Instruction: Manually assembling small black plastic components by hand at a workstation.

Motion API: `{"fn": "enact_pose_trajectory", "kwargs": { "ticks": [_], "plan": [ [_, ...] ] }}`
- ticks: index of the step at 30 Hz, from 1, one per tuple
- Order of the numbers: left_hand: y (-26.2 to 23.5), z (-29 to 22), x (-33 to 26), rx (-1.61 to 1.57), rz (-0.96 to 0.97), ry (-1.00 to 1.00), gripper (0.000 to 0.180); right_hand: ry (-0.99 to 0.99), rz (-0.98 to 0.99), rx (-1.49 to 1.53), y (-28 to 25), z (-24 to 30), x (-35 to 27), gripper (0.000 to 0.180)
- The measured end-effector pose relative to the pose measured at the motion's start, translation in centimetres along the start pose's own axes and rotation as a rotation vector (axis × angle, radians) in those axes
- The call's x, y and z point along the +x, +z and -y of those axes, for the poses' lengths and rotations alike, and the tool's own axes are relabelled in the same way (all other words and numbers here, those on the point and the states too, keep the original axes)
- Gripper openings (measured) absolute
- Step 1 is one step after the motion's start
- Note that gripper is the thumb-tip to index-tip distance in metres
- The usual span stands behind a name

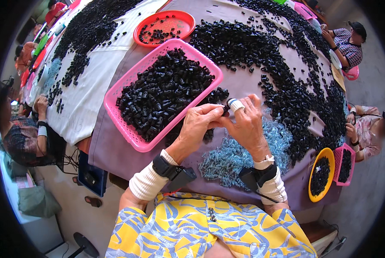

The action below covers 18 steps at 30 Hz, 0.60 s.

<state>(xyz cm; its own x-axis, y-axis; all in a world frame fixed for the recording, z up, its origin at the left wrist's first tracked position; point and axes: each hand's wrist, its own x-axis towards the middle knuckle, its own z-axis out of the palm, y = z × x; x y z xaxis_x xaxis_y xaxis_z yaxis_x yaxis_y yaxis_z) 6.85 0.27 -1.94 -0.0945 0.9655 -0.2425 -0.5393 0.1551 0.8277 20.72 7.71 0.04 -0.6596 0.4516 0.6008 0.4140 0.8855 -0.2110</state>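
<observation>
My left hand (197, 125) and my right hand (249, 127) meet over the table, just right of a pink basket. Between their fingertips is a small black plastic piece (226, 110), mostly hidden by the fingers. Thumb and forefinger of my left hand pinch it from the left, and my right fingers close on it from the right. A white band with a blue stripe (235, 104) wraps a right finger. Below my right hand lies a heap of small bluish springs (227, 161). The pink basket (141, 145) is filled with black plastic pieces (162, 92).
A red tray (188, 19) with scattered black pieces stands beyond the basket. Loose black pieces (261, 47) cover much of the cloth. At right are a yellow tray (311, 189) and a smaller pink basket (349, 172). Other people sit around the table.
</observation>
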Motion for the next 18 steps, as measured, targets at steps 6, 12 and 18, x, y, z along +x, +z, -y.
{"fn": "enact_pose_trajectory", "kwargs": {
  "ticks": [6,12,18],
  "plan": [
    [0.7,-0.1,-0.2,-0.009,0.012,-0.005,0.023,0.046,-0.040,0.013,0.1,0.1,-0.1,0.024],
    [0.2,0.2,-0.3,-0.078,0.074,-0.053,0.021,0.081,-0.032,0.142,0.0,-0.2,-0.2,0.022],
    [0.2,0.3,-0.2,0.006,0.068,-0.054,0.020,0.063,-0.009,0.237,0.2,-0.8,-0.5,0.022]
  ]
}}
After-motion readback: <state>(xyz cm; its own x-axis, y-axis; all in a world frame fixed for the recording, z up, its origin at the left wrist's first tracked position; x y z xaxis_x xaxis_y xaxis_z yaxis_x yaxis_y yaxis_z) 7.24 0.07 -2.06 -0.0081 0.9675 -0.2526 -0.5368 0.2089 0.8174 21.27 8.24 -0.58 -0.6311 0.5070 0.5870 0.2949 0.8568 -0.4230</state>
